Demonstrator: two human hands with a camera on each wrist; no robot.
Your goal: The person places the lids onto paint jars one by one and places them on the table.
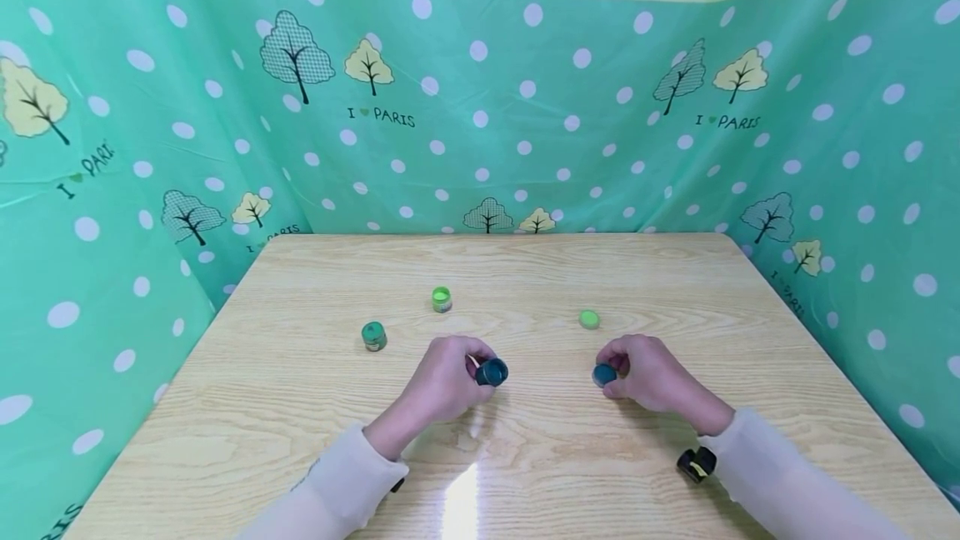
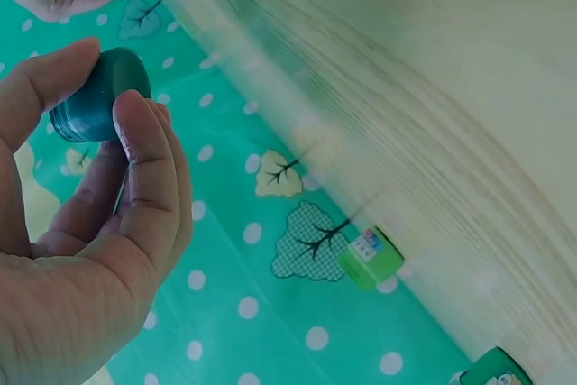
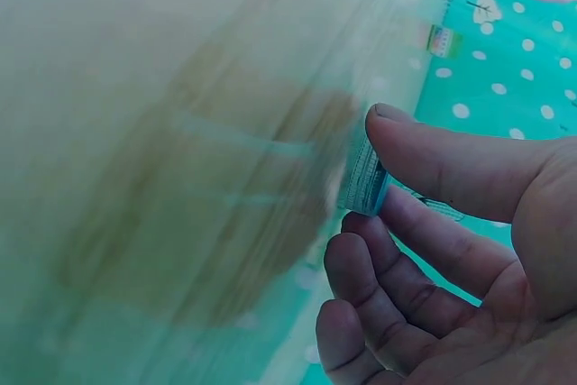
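Note:
My left hand (image 1: 448,377) pinches a small dark teal paint jar (image 1: 492,372) between thumb and fingers. Its open mouth tilts toward the right, showing dark paint inside. In the left wrist view, the rounded base of that jar (image 2: 101,96) shows between the fingertips. On the right, a round teal lid (image 1: 603,374) is pinched by my right hand (image 1: 651,375), close over the table. The ridged edge of the lid (image 3: 365,179) faces the right wrist camera, gripped by the thumb and a finger. A gap of bare wood separates jar and lid.
Beyond the left hand stand a green jar (image 1: 373,337) and a light green jar (image 1: 442,300) with its top off. A light green lid (image 1: 589,319) lies behind the right hand. Polka-dot curtains (image 1: 480,107) border the wooden table (image 1: 525,273) at the back and sides.

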